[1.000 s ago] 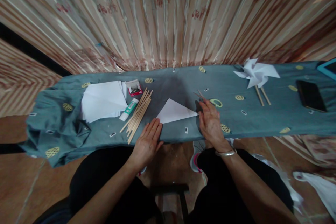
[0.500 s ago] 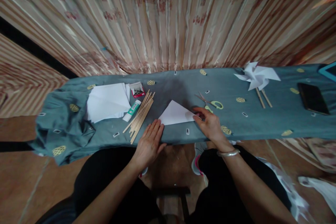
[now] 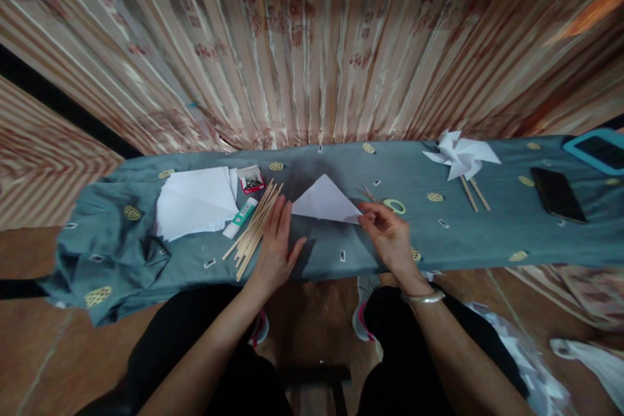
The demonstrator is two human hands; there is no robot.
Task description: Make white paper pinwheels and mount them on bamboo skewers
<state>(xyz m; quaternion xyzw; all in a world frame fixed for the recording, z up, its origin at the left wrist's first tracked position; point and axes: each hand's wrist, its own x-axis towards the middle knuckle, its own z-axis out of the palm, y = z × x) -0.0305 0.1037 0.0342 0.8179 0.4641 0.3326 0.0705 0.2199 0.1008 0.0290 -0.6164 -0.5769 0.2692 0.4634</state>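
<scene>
A white sheet of paper (image 3: pixel 326 203), folded into a triangle, is in the middle of the cloth-covered table with its peak pointing away from me. My right hand (image 3: pixel 390 237), with a silver bangle at the wrist, pinches its right corner between thumb and fingers. At the left corner, my left hand (image 3: pixel 275 247) has its fingers stretched out and thumb apart, close against the bundle of wooden sticks (image 3: pixel 253 226). Scissors (image 3: pixel 394 206) with pale green handles lie just beyond my right hand, which covers part of them.
Left of the sticks are a glue stick (image 3: pixel 240 217), a small red-and-white box (image 3: pixel 251 179) of metal pieces and a stack of white paper (image 3: pixel 195 203). To the right lie paper pinwheels (image 3: pixel 461 155) on sticks, a black phone (image 3: pixel 557 194) and a blue-framed device (image 3: pixel 597 149).
The folded paper's near edge has moved away from me and appears slightly raised. My left hand has slid forward, its fingertips now beside the left corner. The camera view has shifted a little.
</scene>
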